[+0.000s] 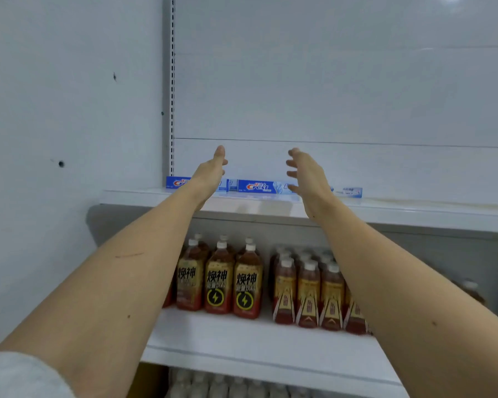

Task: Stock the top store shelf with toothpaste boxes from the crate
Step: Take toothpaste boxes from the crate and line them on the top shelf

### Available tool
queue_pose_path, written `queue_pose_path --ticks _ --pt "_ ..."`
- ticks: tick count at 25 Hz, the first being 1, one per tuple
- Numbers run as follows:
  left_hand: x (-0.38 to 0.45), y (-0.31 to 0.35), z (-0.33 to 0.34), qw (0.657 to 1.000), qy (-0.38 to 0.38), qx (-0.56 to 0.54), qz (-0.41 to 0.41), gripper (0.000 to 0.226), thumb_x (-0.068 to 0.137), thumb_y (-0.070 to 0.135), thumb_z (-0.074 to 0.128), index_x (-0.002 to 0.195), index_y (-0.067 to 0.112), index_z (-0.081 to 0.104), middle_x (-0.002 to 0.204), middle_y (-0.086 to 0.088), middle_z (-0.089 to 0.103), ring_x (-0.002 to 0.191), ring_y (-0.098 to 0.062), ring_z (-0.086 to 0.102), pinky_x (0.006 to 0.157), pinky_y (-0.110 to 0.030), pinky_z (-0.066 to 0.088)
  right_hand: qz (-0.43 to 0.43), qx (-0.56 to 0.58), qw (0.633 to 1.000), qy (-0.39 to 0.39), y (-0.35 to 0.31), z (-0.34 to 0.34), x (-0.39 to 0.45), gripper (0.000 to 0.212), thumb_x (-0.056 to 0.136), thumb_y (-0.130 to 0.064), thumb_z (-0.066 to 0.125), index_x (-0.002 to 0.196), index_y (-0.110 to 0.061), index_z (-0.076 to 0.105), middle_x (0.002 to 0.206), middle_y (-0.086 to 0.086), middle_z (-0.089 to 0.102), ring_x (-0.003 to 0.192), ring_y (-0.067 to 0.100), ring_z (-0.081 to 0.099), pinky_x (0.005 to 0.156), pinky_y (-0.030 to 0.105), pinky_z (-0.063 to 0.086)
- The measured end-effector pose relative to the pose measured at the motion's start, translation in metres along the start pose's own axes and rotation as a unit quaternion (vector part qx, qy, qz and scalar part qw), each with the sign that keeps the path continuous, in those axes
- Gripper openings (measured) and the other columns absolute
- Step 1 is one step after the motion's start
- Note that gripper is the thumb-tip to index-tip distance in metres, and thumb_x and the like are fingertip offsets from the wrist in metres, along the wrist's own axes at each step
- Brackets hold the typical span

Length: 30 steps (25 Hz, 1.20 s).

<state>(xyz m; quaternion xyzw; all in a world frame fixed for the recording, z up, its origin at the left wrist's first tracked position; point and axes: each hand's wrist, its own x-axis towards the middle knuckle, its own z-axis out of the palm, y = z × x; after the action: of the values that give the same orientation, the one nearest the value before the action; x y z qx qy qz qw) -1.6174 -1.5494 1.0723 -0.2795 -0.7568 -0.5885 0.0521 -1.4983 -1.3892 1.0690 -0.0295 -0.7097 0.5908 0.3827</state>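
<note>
left hand: up over the top shelf edge, fingers straight and together, palm turned inward, holding nothing
right hand: same height, fingers spread and loosely bent, also holding nothing – the two palms face each other with a gap between
why like that: my guess is both hands are bracketing the row to square it up or just letting go of it; can't say which from one shot
toothpaste boxes: lying flat on their long sides in a row along the top shelf, end to end, printed faces out so shoppers can read them; the left hand covers part of the leftmost box, the right hand covers the join further along
writing: "Crest" in red and white on blue reads clearly on the middle box, partly on the left one; the small pale box at the right end has text too blurry to read
crate: not in view
progress: row only fills the left part of the shelf, lots of bare shelf to the right – so plenty left to stock, I'd say
below: bottles with dark drink and gold labels, big Chinese characters and a lightning-bolt badge; a second group beside them has a different label I can't read
</note>
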Motion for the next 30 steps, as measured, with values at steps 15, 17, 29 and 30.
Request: queue_pose_path --ticks 15,17,29,30 --pt "-0.193 -0.138 0.063 0.981 -0.013 -0.138 -0.138 0.067 0.100 0.060 0.010 0.142 0.024 0.048 0.148 -0.005 0.046 0.141 -0.023 0.034 0.115 -0.047 0.019 0.156 0.113 0.981 -0.026 0.119 0.007 -0.194 0.045 0.104 -0.044 0.031 0.143 -0.027 0.045 0.150 -0.001 0.043 0.138 0.020 0.039 0.112 0.046 0.033" --pt "-0.236 -0.170 0.076 0.971 -0.049 -0.133 -0.193 0.066 0.101 0.059 0.010 0.146 0.024 0.044 0.151 -0.005 0.042 0.143 -0.023 0.030 0.115 -0.046 0.017 0.213 0.088 0.973 -0.015 0.148 0.010 -0.233 0.047 0.104 -0.046 0.030 0.144 -0.027 0.044 0.150 -0.002 0.043 0.138 0.019 0.039 0.112 0.046 0.033" --pt "-0.416 -0.328 0.156 0.893 -0.146 -0.099 -0.414 0.072 0.095 0.069 0.010 0.151 0.029 0.032 0.155 -0.004 0.036 0.147 -0.028 0.023 0.118 -0.053 0.010 0.460 0.022 0.887 -0.032 0.322 -0.040 -0.441 0.057 0.102 -0.055 0.025 0.150 -0.026 0.036 0.155 -0.002 0.036 0.144 0.023 0.031 0.118 0.051 0.021" --pt "-0.426 -0.339 0.174 0.887 -0.151 -0.101 -0.425 0.071 0.096 0.067 0.010 0.151 0.029 0.033 0.155 -0.004 0.037 0.146 -0.027 0.024 0.117 -0.053 0.011 0.478 0.031 0.877 -0.028 0.339 -0.051 -0.452 0.058 0.101 -0.056 0.025 0.150 -0.027 0.036 0.156 -0.001 0.035 0.144 0.024 0.030 0.118 0.051 0.020"
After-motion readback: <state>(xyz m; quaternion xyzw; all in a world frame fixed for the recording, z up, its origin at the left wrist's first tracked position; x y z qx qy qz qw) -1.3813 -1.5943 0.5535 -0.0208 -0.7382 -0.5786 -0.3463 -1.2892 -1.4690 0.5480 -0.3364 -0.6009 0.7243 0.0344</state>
